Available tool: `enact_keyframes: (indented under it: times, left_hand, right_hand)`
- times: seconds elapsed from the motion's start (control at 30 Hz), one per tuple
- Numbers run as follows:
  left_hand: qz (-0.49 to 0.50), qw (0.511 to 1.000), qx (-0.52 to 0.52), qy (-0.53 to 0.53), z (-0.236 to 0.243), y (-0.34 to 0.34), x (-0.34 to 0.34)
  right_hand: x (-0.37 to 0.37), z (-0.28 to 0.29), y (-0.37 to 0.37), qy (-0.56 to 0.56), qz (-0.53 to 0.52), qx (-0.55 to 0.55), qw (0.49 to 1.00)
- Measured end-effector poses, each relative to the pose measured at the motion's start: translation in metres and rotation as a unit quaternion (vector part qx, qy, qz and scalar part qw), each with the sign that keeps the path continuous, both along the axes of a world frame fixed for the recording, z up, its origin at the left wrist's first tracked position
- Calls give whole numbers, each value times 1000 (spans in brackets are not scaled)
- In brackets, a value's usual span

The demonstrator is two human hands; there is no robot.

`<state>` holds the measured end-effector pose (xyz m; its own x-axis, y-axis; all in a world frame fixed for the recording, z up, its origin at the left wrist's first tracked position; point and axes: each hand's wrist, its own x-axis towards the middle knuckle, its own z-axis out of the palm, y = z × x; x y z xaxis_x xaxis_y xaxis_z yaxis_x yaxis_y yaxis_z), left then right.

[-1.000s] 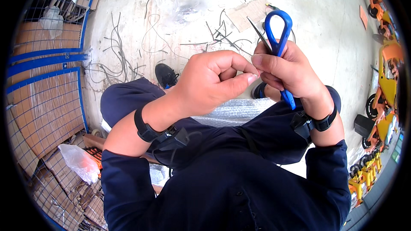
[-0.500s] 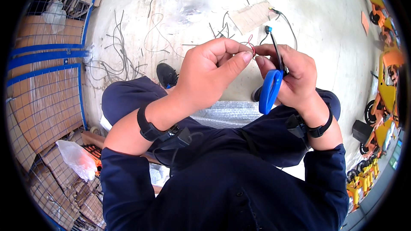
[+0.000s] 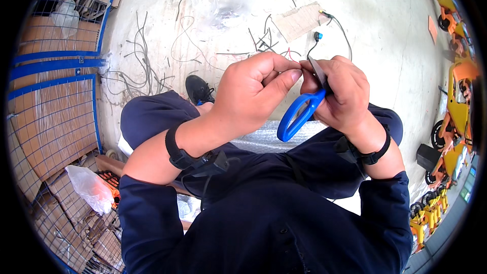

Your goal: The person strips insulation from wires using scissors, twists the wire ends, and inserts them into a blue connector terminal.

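My left hand [image 3: 253, 83] is closed, its thumb and forefinger pinched together at a thin red wire [image 3: 289, 52], part of which shows just beyond the knuckles. My right hand [image 3: 350, 89] grips a pair of scissors with blue handles [image 3: 318, 97]; the handles point down toward my lap and the blade tilts up to the left. Both hands' fingertips meet in front of me, and the wire between them is mostly hidden. Just beyond my right fingers shows a black cable with a blue connector [image 3: 318, 36]; whether it is held or lies on the floor, I cannot tell.
Cut black cables [image 3: 144, 66], a clear plastic bag [image 3: 220, 5] and a cardboard piece [image 3: 299, 22] lie on the floor. Blue mesh cages [image 3: 56, 127] with cardboard stand at left. Yellow and orange wheeled machines [image 3: 459, 101] line the right side.
The scissors have turned in my right hand: the handles swung left and the blade now leans toward my left fingertips. The red wire shows farther left. My left hand has barely moved.
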<state>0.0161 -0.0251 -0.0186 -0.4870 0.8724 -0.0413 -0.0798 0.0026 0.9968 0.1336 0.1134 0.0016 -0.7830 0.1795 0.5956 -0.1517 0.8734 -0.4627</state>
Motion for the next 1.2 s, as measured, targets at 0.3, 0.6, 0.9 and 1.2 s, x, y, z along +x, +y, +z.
enact_keyframes:
  times: [0.3,0.6,0.9,1.2]
  left_hand:
    - [-10,1000,-8,4,6,0,1]
    - [-34,997,4,-66,21,1,-1]
    - [-54,998,-6,24,13,-1,-7]
    - [-81,995,-24,54,13,-2,-12]
  right_hand:
    - [1,1,-3,-17,-24,-19,999]
    - [3,4,-2,-33,-17,-93,995]
    - [2,4,-1,-30,-2,-85,996]
    - [3,6,-2,-38,-1,-83,996]
